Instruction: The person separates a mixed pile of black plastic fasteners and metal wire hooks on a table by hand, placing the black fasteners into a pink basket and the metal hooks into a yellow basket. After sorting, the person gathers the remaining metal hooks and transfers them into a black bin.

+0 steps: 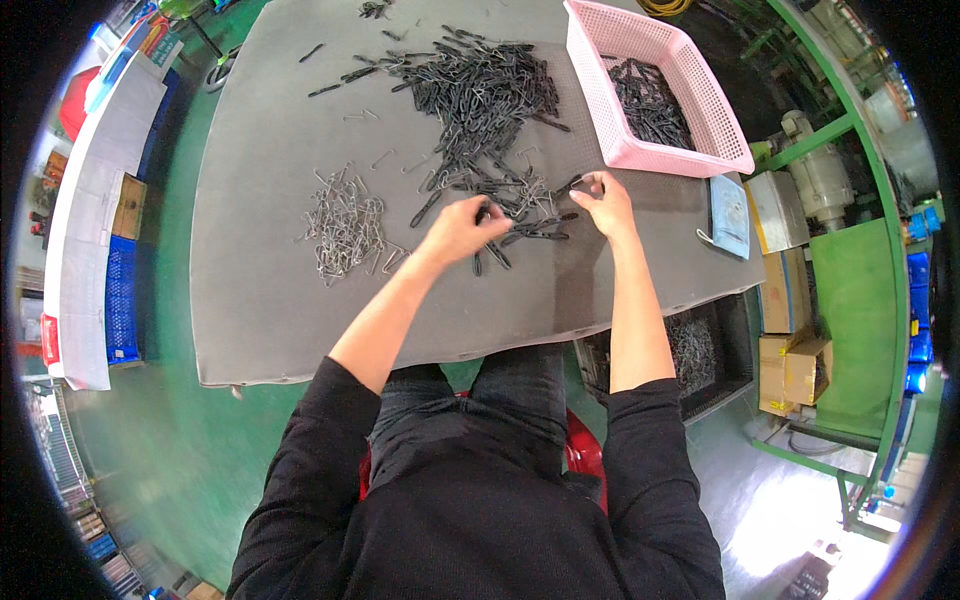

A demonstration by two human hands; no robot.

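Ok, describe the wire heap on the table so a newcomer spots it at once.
Find the big gray table. On its left part, left of the person's left hand, lies a loose heap of wire pieces. Its bare silvery metal sets it apart from the larger heap of black pieces.

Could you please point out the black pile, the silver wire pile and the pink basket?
Black pile [480,95]: head view, middle of the heap.
Silver wire pile [345,222]: head view, middle of the heap.
Pink basket [680,160]: head view, near wall.

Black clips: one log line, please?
left hand: at black clips; right hand: pinching one; wire pieces: left; pink basket: upper right
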